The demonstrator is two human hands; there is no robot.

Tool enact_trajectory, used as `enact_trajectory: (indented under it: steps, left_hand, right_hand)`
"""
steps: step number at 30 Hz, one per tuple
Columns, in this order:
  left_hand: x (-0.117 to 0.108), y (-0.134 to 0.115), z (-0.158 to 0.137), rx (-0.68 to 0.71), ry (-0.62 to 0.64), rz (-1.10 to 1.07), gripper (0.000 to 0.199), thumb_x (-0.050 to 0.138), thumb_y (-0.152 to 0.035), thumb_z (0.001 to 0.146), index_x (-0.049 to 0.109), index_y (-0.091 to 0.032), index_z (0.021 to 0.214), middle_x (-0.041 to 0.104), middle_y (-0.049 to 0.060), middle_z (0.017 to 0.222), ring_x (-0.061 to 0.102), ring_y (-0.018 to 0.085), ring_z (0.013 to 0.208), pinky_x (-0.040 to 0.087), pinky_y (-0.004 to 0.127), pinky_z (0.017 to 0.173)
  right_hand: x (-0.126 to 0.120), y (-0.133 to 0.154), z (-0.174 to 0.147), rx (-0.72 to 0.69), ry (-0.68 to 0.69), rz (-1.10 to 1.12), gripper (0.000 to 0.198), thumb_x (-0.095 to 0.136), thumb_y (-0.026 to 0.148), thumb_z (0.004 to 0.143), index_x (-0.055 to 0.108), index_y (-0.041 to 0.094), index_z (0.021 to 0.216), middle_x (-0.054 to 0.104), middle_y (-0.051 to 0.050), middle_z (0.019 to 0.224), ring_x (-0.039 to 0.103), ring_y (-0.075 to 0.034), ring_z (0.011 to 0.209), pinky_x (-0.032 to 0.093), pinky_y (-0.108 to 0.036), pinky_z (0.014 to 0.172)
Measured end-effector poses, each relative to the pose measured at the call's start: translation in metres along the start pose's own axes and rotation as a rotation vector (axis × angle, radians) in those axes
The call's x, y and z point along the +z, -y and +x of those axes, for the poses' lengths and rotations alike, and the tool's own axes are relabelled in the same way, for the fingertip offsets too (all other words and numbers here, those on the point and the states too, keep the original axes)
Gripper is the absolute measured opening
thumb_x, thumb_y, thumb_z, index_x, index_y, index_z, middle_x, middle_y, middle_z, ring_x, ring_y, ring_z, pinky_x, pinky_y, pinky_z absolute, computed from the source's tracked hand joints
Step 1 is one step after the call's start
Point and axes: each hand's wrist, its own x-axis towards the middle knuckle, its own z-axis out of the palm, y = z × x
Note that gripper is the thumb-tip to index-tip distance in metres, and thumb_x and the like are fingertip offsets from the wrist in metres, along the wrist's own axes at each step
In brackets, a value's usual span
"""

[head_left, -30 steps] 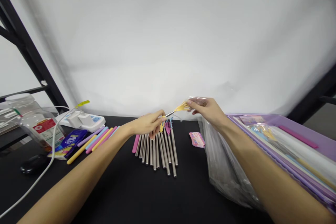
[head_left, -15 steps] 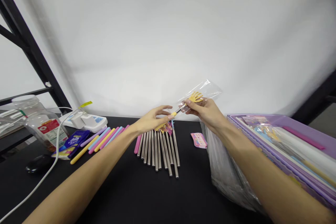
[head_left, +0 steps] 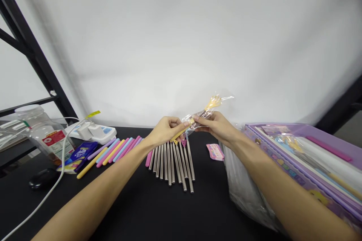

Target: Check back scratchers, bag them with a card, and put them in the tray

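Observation:
My left hand (head_left: 166,129) pinches the yellow handle end of a small back scratcher (head_left: 198,114) with a yellow hand-shaped head. The scratcher's head and metal shaft sit inside a clear plastic sleeve (head_left: 210,106), which my right hand (head_left: 215,125) holds around it. Both hands meet above the black table (head_left: 147,211). Just below them lies a fanned row of several metal scratchers (head_left: 172,162) with coloured heads.
Several coloured foam handle tubes (head_left: 113,150) lie at left beside a blue packet (head_left: 77,155), a plastic jar (head_left: 42,135), a white device (head_left: 93,132) and a white cable (head_left: 36,199). A stack of clear bags (head_left: 243,180), a pink label (head_left: 215,151) and a purple bin (head_left: 308,165) sit at right.
The scratcher has gone deeper into the clear sleeve, from head only to most of the shaft. Both hands have drawn closer together and rose slightly.

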Motion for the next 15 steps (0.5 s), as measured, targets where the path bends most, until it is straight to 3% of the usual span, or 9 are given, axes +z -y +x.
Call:
enact_trajectory:
  steps: [3, 5, 7, 10, 15]
  left_hand:
    - [-0.002, -0.0009, -0.0007, 0.008, 0.139, -0.11, 0.045, 0.074, -0.039, 0.079, 0.063, -0.012, 0.114, 0.073, 0.012, 0.098, 0.071, 0.019, 0.087, 0.055, 0.027, 0.075]
    - [-0.0027, 0.0005, -0.0007, 0.001, 0.2, -0.152, 0.052, 0.078, -0.033, 0.076, 0.061, -0.013, 0.121, 0.07, 0.014, 0.111, 0.069, 0.021, 0.098, 0.054, 0.031, 0.085]
    - [-0.0015, 0.0022, -0.0003, -0.032, 0.159, -0.117, 0.042, 0.074, -0.04, 0.079, 0.067, -0.008, 0.105, 0.073, 0.016, 0.1, 0.071, 0.021, 0.088, 0.056, 0.031, 0.078]
    - [0.0011, 0.0037, 0.0001, -0.062, 0.075, -0.034, 0.044, 0.066, -0.052, 0.082, 0.068, -0.008, 0.084, 0.073, 0.015, 0.081, 0.071, 0.019, 0.069, 0.055, 0.028, 0.064]
    - [-0.0017, 0.0062, -0.0004, 0.005, 0.211, -0.148, 0.05, 0.076, -0.039, 0.077, 0.064, -0.012, 0.117, 0.071, 0.015, 0.107, 0.069, 0.022, 0.098, 0.054, 0.032, 0.086]
  right_hand:
    - [-0.0027, -0.0008, 0.0002, -0.024, -0.032, 0.02, 0.031, 0.081, 0.041, 0.069, 0.072, 0.014, 0.081, 0.072, -0.007, 0.085, 0.067, -0.018, 0.081, 0.053, -0.031, 0.076]
    - [-0.005, -0.0012, 0.0, -0.027, -0.031, 0.021, 0.031, 0.081, 0.039, 0.069, 0.072, 0.016, 0.087, 0.072, -0.006, 0.086, 0.067, -0.018, 0.083, 0.053, -0.032, 0.077]
    - [-0.0058, -0.0017, -0.0005, -0.026, 0.01, 0.014, 0.032, 0.08, 0.037, 0.071, 0.07, 0.017, 0.094, 0.072, -0.005, 0.087, 0.068, -0.019, 0.086, 0.053, -0.033, 0.078]
    - [-0.0051, -0.0027, -0.0009, -0.033, 0.077, 0.002, 0.031, 0.079, 0.037, 0.072, 0.068, 0.016, 0.091, 0.071, -0.006, 0.086, 0.067, -0.02, 0.087, 0.052, -0.034, 0.078]
    - [-0.0099, -0.0013, -0.0014, -0.047, 0.049, 0.02, 0.031, 0.08, 0.032, 0.07, 0.064, 0.018, 0.093, 0.07, -0.004, 0.089, 0.066, -0.02, 0.089, 0.052, -0.035, 0.08]
